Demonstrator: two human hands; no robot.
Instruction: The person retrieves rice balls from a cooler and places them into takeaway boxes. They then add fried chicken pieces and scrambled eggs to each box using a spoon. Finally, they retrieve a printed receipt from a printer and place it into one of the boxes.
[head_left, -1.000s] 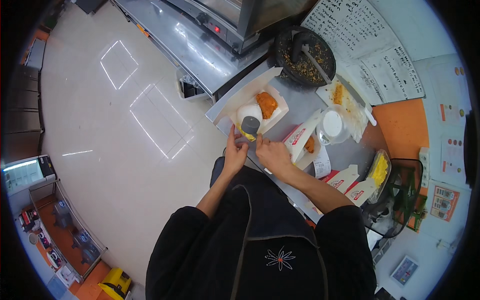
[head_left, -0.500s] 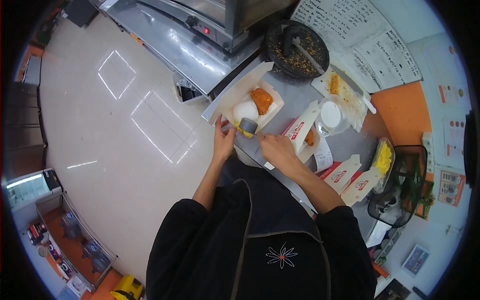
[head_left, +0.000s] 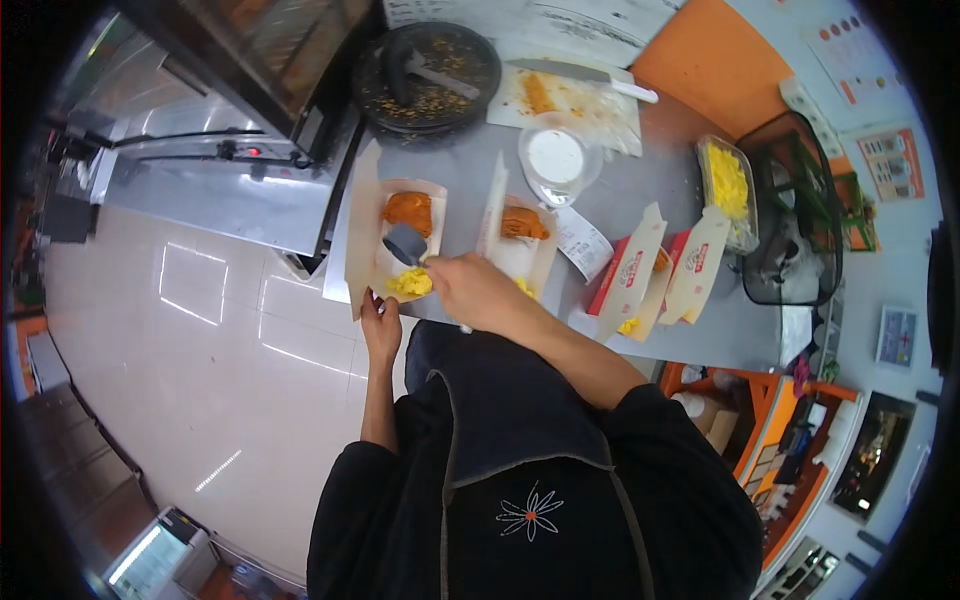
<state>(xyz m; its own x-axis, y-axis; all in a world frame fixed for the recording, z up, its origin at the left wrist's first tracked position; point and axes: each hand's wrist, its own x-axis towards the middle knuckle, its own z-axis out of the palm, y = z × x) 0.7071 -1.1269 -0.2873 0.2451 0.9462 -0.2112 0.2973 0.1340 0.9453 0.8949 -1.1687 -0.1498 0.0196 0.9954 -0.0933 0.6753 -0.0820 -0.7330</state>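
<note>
An opened paper food box [head_left: 360, 215] stands at the left end of the steel table, holding a piece of fried chicken [head_left: 408, 212] and yellow shreds [head_left: 411, 281] at its near end. My left hand [head_left: 381, 325] has its fingers closed on the near-left edge of this box. In my right hand [head_left: 470, 290] is the handle of a dark grey scoop [head_left: 405, 244], its cup over the middle of the box. Whatever lies under the cup is mostly hidden. Beside it, a second open box [head_left: 492, 205] contains fried chicken [head_left: 522, 223] and something white.
Two red-and-white boxes [head_left: 628, 275] [head_left: 697, 262] stand further right, near a receipt [head_left: 583, 243]. Behind are a clear tub [head_left: 556, 158], a knife [head_left: 632, 91] on a soiled board, and a black stone mortar [head_left: 425, 85]. A tray of yellow shreds [head_left: 728, 190] sits by a black basket [head_left: 790, 230].
The view has swung round, so the table and boxes appear further left and more from above. The grey scoop stays over the left box, and my left hand still grips its edge.
</note>
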